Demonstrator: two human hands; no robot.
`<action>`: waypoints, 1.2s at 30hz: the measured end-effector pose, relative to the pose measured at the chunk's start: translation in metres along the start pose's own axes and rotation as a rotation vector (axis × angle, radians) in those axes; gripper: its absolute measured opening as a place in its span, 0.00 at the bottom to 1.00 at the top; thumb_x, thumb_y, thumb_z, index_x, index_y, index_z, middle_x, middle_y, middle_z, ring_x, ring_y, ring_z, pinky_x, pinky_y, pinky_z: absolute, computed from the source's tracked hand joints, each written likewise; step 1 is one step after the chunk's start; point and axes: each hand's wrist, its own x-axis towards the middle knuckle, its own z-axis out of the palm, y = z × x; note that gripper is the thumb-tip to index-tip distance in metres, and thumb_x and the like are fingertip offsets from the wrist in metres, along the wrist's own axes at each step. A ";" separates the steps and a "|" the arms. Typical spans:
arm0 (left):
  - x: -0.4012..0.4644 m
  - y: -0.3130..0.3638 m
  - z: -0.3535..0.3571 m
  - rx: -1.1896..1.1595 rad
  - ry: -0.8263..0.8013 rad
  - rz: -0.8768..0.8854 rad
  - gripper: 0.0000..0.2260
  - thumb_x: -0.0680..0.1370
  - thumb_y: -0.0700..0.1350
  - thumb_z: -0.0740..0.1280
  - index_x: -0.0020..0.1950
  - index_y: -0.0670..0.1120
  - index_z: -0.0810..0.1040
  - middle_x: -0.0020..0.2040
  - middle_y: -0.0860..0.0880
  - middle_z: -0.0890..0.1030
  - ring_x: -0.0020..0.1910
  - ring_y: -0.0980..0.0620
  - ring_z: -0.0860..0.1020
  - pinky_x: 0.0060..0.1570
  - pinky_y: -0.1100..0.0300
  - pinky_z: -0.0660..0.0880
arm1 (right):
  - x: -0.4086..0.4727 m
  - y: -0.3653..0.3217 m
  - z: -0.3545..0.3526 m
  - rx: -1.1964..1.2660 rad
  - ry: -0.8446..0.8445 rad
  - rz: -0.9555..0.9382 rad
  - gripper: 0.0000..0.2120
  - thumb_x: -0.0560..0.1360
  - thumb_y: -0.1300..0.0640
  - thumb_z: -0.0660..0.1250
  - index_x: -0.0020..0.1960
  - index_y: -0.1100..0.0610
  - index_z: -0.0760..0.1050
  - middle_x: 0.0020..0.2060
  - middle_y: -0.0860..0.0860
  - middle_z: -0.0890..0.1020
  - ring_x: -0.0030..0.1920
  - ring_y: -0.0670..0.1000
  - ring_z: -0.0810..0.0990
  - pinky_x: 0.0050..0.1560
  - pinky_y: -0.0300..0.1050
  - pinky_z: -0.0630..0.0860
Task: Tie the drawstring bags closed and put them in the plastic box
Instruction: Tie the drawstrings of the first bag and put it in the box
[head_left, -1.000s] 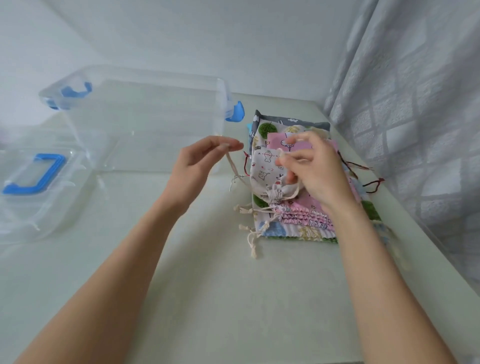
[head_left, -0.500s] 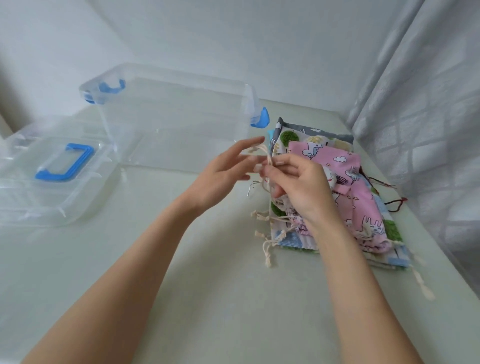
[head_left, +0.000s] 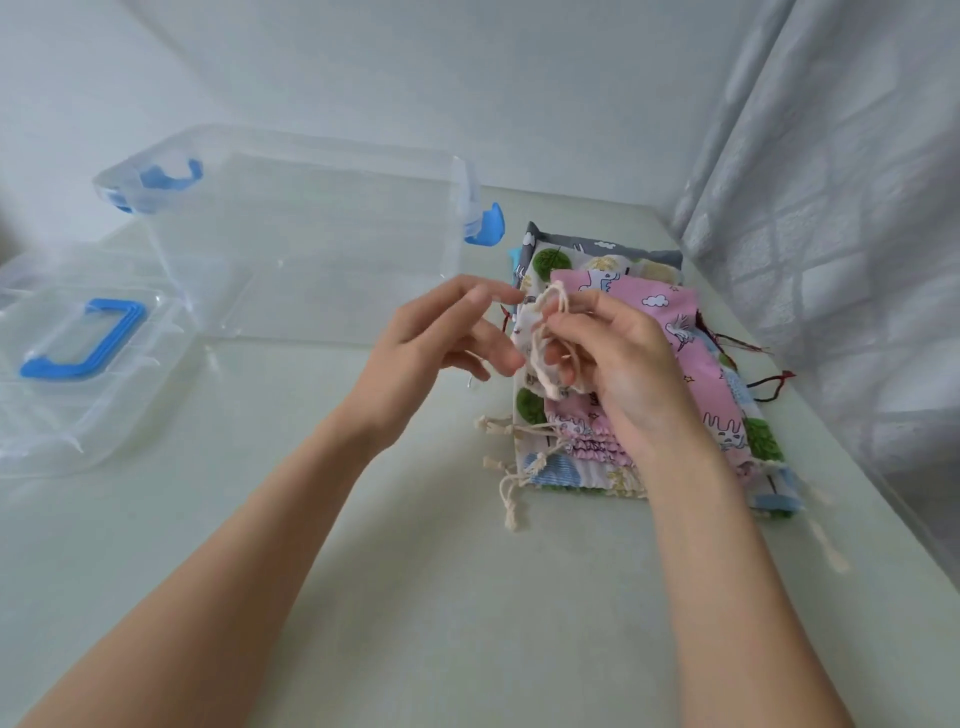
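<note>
You've only got the one view here, a wide-angle cam on your head looking forward and down across the table (head_left: 415, 597), so both forearms run in from the bottom edge and your left hand (head_left: 441, 343) and right hand (head_left: 618, 364) sit close up around the middle of the frame. It's tilted enough to catch the clear plastic box (head_left: 311, 234) and its lid (head_left: 78, 364) off to the left, the curtain (head_left: 831, 208) down the right side and the wall behind (straight lines bow near the edges).
</note>
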 end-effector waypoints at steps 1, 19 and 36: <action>0.000 -0.004 0.002 0.030 0.034 -0.006 0.07 0.80 0.45 0.60 0.50 0.48 0.78 0.32 0.50 0.80 0.33 0.52 0.76 0.33 0.64 0.71 | -0.001 -0.001 -0.001 0.022 -0.040 -0.006 0.08 0.75 0.70 0.61 0.42 0.60 0.75 0.30 0.49 0.80 0.28 0.44 0.74 0.28 0.35 0.69; 0.004 -0.018 0.004 0.055 -0.054 -0.187 0.08 0.79 0.39 0.61 0.50 0.41 0.80 0.35 0.48 0.81 0.38 0.52 0.79 0.48 0.60 0.78 | 0.008 0.018 -0.011 -0.656 0.139 -0.503 0.08 0.68 0.68 0.73 0.46 0.58 0.82 0.47 0.51 0.77 0.46 0.44 0.80 0.45 0.36 0.79; 0.015 -0.014 -0.012 -0.610 0.177 -0.159 0.10 0.82 0.41 0.54 0.48 0.41 0.73 0.56 0.45 0.82 0.54 0.49 0.81 0.60 0.55 0.75 | 0.013 0.018 -0.037 -0.577 0.354 -0.341 0.08 0.71 0.53 0.72 0.48 0.53 0.82 0.35 0.43 0.82 0.37 0.40 0.81 0.41 0.37 0.78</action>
